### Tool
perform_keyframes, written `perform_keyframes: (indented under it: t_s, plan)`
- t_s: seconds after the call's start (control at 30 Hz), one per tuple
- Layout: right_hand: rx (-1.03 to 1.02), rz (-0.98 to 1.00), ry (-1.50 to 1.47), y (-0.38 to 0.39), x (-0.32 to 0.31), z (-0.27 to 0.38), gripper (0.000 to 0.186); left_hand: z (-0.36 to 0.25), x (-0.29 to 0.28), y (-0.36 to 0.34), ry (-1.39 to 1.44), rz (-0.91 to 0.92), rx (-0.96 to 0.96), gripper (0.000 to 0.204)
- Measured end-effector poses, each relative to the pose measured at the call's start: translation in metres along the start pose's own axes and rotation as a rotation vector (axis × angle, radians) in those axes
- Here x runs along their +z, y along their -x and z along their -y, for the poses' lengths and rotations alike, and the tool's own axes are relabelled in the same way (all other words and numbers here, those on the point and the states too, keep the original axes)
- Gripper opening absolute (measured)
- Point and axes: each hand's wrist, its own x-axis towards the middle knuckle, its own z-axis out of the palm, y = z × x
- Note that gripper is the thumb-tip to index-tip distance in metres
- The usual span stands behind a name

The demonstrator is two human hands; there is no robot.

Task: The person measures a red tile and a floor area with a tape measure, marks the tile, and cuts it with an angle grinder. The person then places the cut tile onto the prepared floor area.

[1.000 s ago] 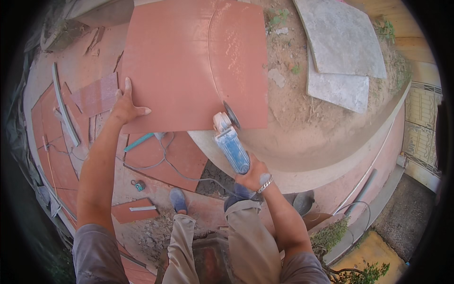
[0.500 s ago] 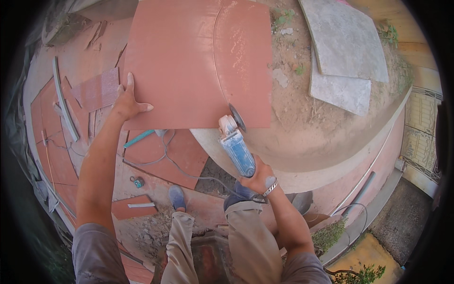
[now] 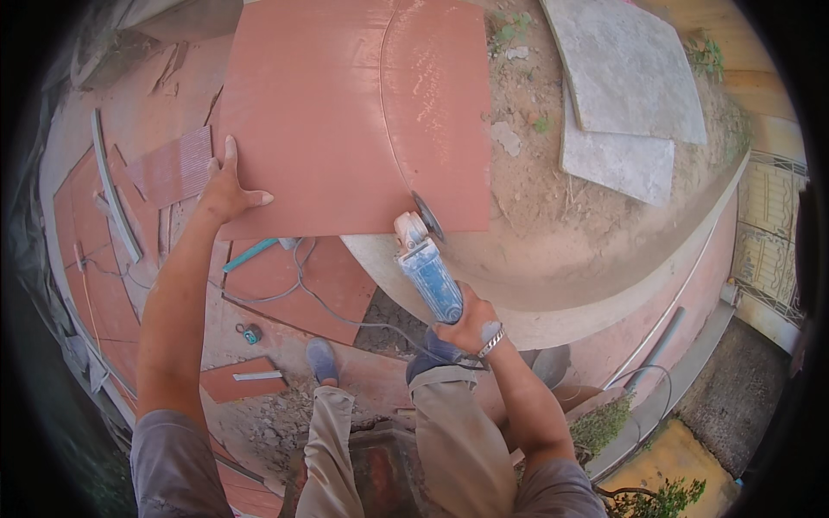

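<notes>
A large red tile (image 3: pixel 302 121) lies in front of me, with a curved groove running from its far edge to its near edge. My left hand (image 3: pixel 228 192) rests at the tile's near left corner, thumb and index finger spread apart; its other fingers are mostly hidden. My right hand (image 3: pixel 471 324) is closed round the body of a blue angle grinder (image 3: pixel 433 278). The grinder's dark cutting disc (image 3: pixel 427 216) meets the tile at the groove's near end. Whether the disc spins I cannot tell.
Two grey slabs (image 3: pixel 635 73) lie on soil at the far right. A curved concrete rim (image 3: pixel 535 289) passes under the tile. The grinder's cord (image 3: pixel 345 321) loops over red tiles (image 3: pixel 294 285) near my feet. A tape measure (image 3: pixel 250 334) and cut strips lie left.
The whole scene shifts slightly leftward in view. My left hand stays at the tile's corner, and the grinder's disc stays at the groove's near end.
</notes>
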Motion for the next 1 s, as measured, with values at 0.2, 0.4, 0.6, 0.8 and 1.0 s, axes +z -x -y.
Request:
perform_keyframes:
  t_s: [0.2,0.4,0.6,0.8,1.0]
  plan:
    - [-0.006,-0.004,-0.014,-0.002,0.002,-0.002,0.09,0.0,0.0,0.001,-0.004,0.007,-0.002,0.143]
    - [0.005,0.0,-0.002,-0.003,0.002,0.0,0.09,0.004,0.004,-0.002,0.011,-0.019,0.026,0.143]
    - [-0.122,-0.122,-0.194,0.006,0.002,0.003,0.084,0.012,0.005,-0.007,-0.028,-0.04,0.047,0.145]
    - [-0.1,-0.225,-0.365,0.02,-0.014,-0.017,0.064,0.018,0.013,-0.01,0.053,-0.104,0.136,0.142]
    - [-0.059,-0.288,-1.243,0.018,-0.008,-0.013,0.051,-0.001,0.029,0.035,-0.138,-0.374,0.371,0.111]
